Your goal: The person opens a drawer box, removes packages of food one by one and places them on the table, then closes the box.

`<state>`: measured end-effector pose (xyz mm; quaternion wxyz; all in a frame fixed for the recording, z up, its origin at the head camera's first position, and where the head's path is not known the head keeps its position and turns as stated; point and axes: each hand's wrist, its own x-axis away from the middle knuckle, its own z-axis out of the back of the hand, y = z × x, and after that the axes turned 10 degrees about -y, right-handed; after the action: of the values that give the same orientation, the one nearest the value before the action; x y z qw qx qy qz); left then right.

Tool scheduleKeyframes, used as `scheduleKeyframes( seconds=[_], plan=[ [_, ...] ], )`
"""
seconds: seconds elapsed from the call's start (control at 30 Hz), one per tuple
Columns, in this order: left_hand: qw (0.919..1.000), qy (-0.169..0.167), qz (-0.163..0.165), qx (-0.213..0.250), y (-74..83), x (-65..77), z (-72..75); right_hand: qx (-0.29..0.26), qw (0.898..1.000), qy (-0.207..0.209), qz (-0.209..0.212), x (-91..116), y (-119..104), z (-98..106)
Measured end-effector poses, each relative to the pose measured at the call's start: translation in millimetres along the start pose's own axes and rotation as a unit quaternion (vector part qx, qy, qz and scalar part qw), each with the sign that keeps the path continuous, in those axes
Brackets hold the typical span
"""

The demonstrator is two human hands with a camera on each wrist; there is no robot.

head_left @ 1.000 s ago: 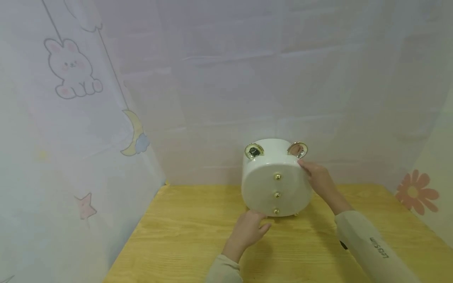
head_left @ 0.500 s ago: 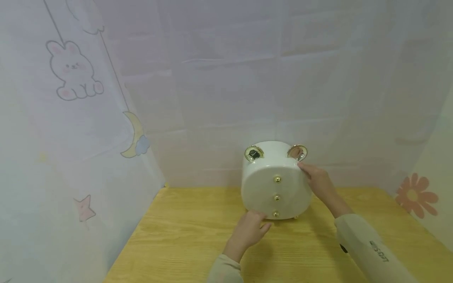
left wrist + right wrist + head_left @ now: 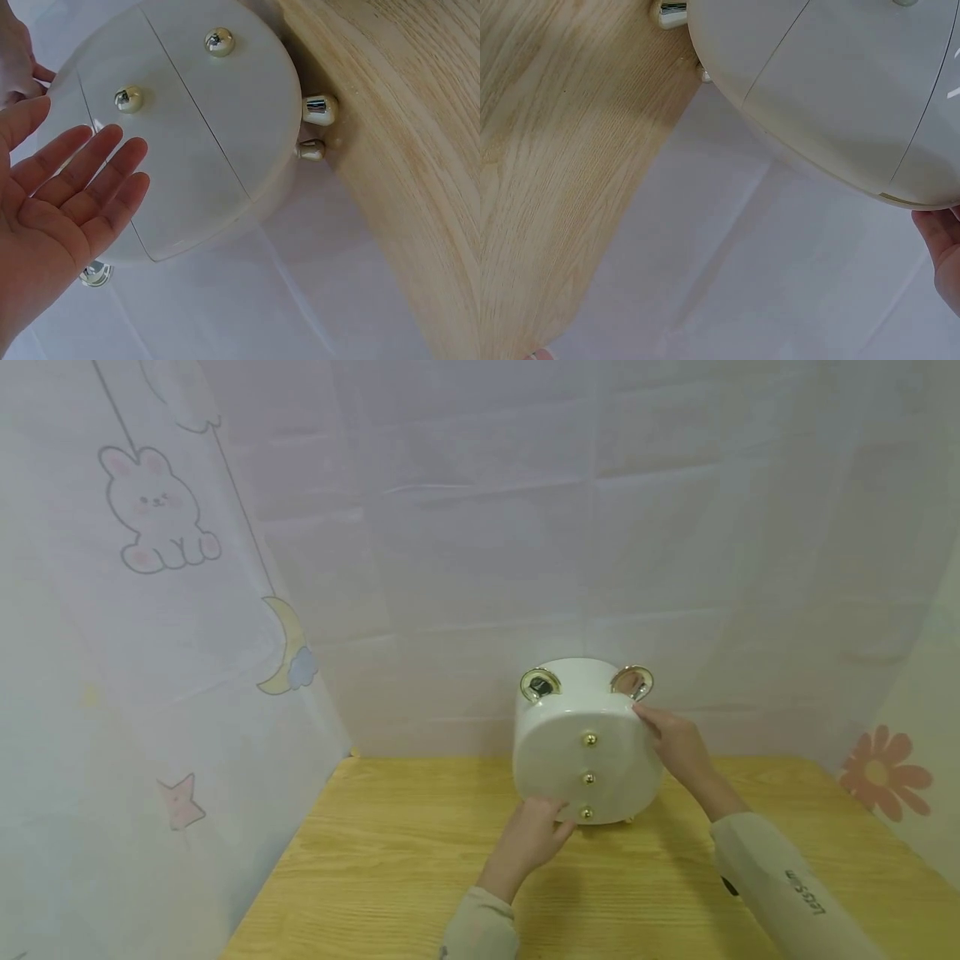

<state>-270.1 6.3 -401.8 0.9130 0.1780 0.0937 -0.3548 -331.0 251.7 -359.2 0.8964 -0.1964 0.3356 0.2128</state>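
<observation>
L fingers (image 3: 114, 171) extended, empty, nr white box (image 3: 551, 758); R fingers (image 3: 652, 717) (straight-ish) touch its edge.

A yellow wood-grain table (image 3: 360, 860) bears a rounded white drawer box (image 3: 551, 764) near its back edge.

One piece of lettering (image 3: 805, 892) can be read — dark print on the pale right sleeve (image 3: 780, 881), behind the right hand (image 3: 678, 747) and running along the forearm. Farthest from that hand stands "Lets"; the nearer letters are small — "Sum" or "Slim", I cannot tell which.
</observation>
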Motion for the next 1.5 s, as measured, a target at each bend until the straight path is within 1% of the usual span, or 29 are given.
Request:
scheduleKeyframes(
  seconds=[0.13, 0.27, 0.4, 0.73, 0.87, 0.97, 1.1, 1.2, 1.33, 1.5],
  plan=[
    [0.9997, -0.014, 0.013, 0.013, 0.8, -1.8, 2.2, -0.004, 1.0, -0.001, -0.004, 1, 0, 1],
    [0.9993, -0.022, 0.024, 0.019, 1.0, -3.0, 3.0, -0.008, 1.0, 0.004, 0.001, 1, 0, 1],
    [0.9991, -0.023, 0.029, 0.02, -0.3, -5.8, 2.1, -0.008, 1.0, 0.011, 0.006, 1, 0, 0],
    [0.9985, -0.01, 0.031, 0.044, -2.1, -11.7, 2.5, -0.01, 1.0, 0.006, -0.004, 2, 2, -3],
    [0.9986, -0.003, 0.026, 0.046, -2.9, -15.6, 2.3, -0.012, 1.0, 0.015, -0.001, 2, 2, -4],
    [0.9981, 0.003, 0.022, 0.057, -3.6, -18.8, 2.0, -0.013, 1.0, 0.02, 0.004, 2, 1, -4],
    [0.9972, 0.0, 0.029, 0.069, -4.0, -23.5, 2.4, -0.015, 1.0, 0.022, 0.004, 1, 0, -3],
    [0.9971, 0.006, 0.024, 0.072, -3.6, -28.0, 2.4, -0.018, 1.0, 0.023, 0.002, 2, 0, -3],
    [0.9968, 0.022, 0.012, 0.076, -4.8, -32.2, 2.5, -0.016, 1.0, 0.024, 0.002, 3, 1, -4],
    [0.9951, 0.02, 0.019, 0.095, -5.2, -33.9, 3.4, -0.013, 1.0, 0.028, 0.005, 3, 1, -4]
  ],
)
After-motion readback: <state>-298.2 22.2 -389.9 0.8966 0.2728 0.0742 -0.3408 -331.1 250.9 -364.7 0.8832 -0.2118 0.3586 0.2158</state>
